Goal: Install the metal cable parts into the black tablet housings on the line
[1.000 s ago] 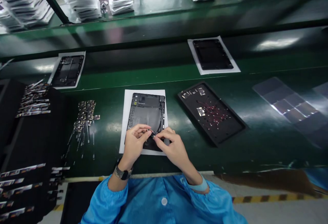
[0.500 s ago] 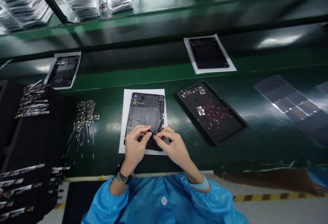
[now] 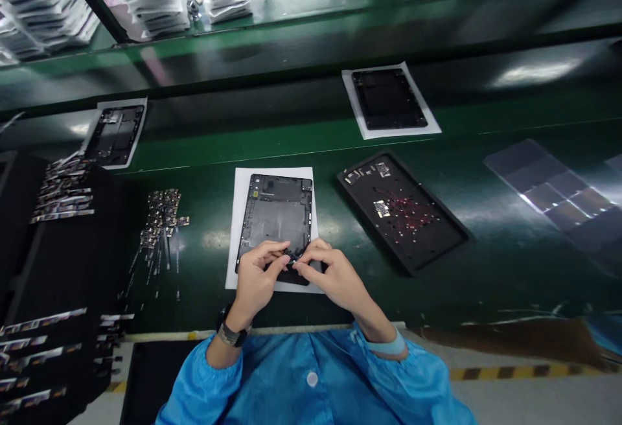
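Note:
A black tablet housing (image 3: 276, 211) lies open side up on a white sheet (image 3: 232, 280) right before me. Over its lower part my left hand (image 3: 257, 279) pinches a small dark electronic part (image 3: 291, 255) between thumb and fingertips. My right hand (image 3: 337, 279) grips the same part from the other side, fingertips almost meeting those of the left. The part looks like a little circuit board with a dark cable; the fingers cover most of it.
Right of the housing, a black tray (image 3: 413, 263) holds red-wired pieces and small boards. Circuit boards (image 3: 162, 214) with cables are heaped at left, near a black stand (image 3: 58, 263) of strips. Two more housings (image 3: 389, 98) (image 3: 116, 133) lie farther back, beneath a green shelf (image 3: 311, 36).
The black cable along the housing's right side has come down toward my hands. Both housings at the back have shifted slightly left. My hands stay nearly in place.

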The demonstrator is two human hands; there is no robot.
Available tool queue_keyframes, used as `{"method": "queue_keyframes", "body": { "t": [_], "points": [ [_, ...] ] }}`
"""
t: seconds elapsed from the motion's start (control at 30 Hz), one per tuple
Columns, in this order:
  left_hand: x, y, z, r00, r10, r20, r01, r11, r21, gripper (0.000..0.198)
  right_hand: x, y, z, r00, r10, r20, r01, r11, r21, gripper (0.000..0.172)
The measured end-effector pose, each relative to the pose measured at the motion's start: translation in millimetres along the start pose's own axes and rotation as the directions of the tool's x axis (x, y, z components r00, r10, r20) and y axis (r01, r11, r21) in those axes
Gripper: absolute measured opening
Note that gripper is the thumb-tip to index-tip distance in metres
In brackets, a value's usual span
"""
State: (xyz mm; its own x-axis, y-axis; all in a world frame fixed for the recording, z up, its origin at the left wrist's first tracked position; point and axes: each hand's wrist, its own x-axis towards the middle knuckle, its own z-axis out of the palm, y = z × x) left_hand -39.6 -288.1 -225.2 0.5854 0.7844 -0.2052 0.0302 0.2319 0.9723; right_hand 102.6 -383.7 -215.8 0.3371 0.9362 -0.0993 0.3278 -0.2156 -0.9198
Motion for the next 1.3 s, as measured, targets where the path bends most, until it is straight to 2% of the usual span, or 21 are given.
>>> {"method": "queue_keyframes", "body": {
  "t": [0.13,0.3,0.4,0.6,0.8,1.1,1.2,1.3],
  "points": [
    [0,-2,1.2,1.0,0.011,-0.009,-0.011,1.0,0.024,0.023,0,2,-1,1.0,0.016,0.011,-0.017,0.999,0.036,0.02],
    [-8,-5,5.2,0.984,0.15,-0.091,-0.126,0.964,0.234,0.021,-3,3,7,0.998,-0.004,-0.064,0.006,0.999,0.038,0.021],
    [-11,-2,3.8,0.978,0.209,-0.026,-0.189,0.923,0.334,0.026,-3,2,9,0.996,-0.032,-0.083,0.034,0.999,0.027,0.021],
    [-9,1,-3.6,0.94,0.311,0.142,-0.34,0.81,0.477,0.033,-4,1,4,0.99,-0.135,-0.04,0.136,0.99,0.046,0.026],
    [-7,-7,-3.3,0.881,0.439,0.175,-0.46,0.709,0.535,0.034,-5,5,4,0.987,-0.156,-0.035,0.158,0.986,0.053,0.027],
    [-6,-5,3.9,0.827,0.541,0.15,-0.506,0.602,0.618,0.031,-4,7,5,0.988,-0.149,-0.043,0.152,0.984,0.091,0.029],
    [-6,-6,7.7,0.802,0.583,0.129,-0.523,0.58,0.624,0.031,-4,8,4,0.987,-0.151,-0.049,0.156,0.982,0.111,0.029],
    [-6,-6,10.5,0.796,0.596,0.109,-0.515,0.572,0.638,0.029,-4,7,3,0.987,-0.153,-0.048,0.158,0.98,0.121,0.032]
  ]
}}
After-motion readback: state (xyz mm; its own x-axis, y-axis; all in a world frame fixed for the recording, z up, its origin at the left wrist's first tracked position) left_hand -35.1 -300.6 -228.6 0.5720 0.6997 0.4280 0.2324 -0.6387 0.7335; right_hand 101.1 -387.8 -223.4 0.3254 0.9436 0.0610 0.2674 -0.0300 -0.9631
